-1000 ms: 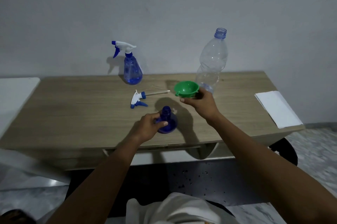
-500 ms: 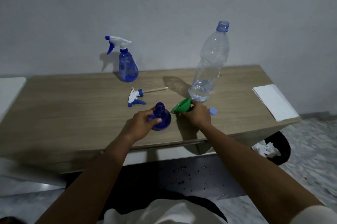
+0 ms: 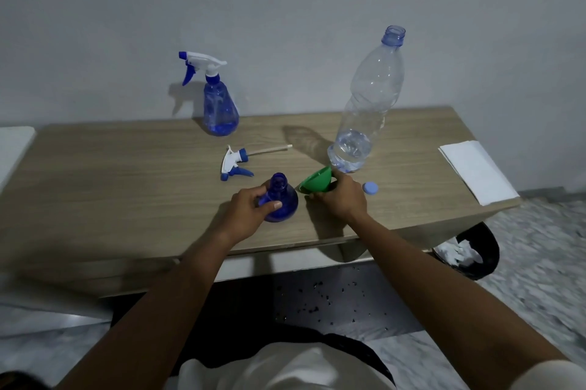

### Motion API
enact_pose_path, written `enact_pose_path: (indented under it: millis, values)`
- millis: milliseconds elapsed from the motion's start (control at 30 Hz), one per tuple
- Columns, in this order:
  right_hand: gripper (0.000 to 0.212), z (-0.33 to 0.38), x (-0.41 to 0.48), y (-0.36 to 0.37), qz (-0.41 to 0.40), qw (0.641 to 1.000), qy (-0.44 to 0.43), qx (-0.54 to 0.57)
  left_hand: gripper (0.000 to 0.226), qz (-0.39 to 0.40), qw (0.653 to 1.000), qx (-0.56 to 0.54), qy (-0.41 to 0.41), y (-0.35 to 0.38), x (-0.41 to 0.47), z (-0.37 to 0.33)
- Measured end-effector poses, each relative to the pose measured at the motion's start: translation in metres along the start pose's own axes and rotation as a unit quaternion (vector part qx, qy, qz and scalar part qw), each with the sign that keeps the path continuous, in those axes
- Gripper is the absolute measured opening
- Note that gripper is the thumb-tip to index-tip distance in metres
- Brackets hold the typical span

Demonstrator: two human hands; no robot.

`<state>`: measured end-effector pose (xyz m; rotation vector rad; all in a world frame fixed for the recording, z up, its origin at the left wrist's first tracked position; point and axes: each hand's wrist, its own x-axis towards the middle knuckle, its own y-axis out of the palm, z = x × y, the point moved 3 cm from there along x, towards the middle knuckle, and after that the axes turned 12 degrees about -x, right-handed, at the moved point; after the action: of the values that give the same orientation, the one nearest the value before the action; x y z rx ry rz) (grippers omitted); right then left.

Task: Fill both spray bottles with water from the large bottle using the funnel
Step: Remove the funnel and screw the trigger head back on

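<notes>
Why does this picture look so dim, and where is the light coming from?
Head view: dim, bluish and grainy; shadows of the capped blue spray bottle and the large clear plastic bottle fall to their left, so light likely comes from the right; the wooden table edges bow from the wide lens; the floor at right is smeared.

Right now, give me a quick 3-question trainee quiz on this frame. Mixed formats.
1. True or false: the funnel is already seated in the open spray bottle.
2. Which hand holds the funnel? A) left hand B) right hand C) neither
3. Fill in: the loose trigger sprayer lies on the table between the open bottle and the ____ spray bottle.

Key
1. False: it is tilted beside the bottle, held clear of the neck.
2. B; the left hand steadies the open bottle.
3. Capped (the one at the back by the wall).
</notes>
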<state>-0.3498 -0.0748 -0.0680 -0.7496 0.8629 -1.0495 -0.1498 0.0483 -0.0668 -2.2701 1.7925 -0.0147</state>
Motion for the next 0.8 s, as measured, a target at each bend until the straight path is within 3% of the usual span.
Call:
enact_pose_path:
  millis: [200, 333, 467, 600, 700, 800]
  values:
    - [0.089, -0.002, -0.006, -0.004, -0.003, 1.000, -0.020, 0.020, 0.027, -0.004, 1.000, 0.003, -0.001, -0.001, -0.003, -0.003]
    - [0.093, 0.001, -0.007, -0.014, -0.054, 0.994, -0.063, 0.065, 0.035, -0.011, 1.000, 0.008, -0.008, -0.004, -0.004, -0.004]
    - [0.067, 0.023, -0.007, -0.027, -0.122, 0.983, -0.100, 0.096, 0.035, -0.025, 0.999, 0.028, -0.007, -0.011, -0.005, -0.005]
    - [0.039, 0.055, 0.005, -0.028, -0.120, 0.980, -0.141, 0.066, 0.034, -0.045, 0.998, 0.031, -0.005, -0.019, -0.008, -0.006]
    - [0.033, 0.082, 0.022, -0.022, -0.124, 0.978, -0.168, 0.025, 0.032, -0.060, 0.997, 0.040, 0.002, -0.025, -0.013, -0.006]
    - [0.034, 0.116, 0.045, -0.010, -0.050, 0.974, -0.213, -0.049, 0.031, -0.061, 0.997, 0.042, 0.008, -0.034, -0.017, -0.007]
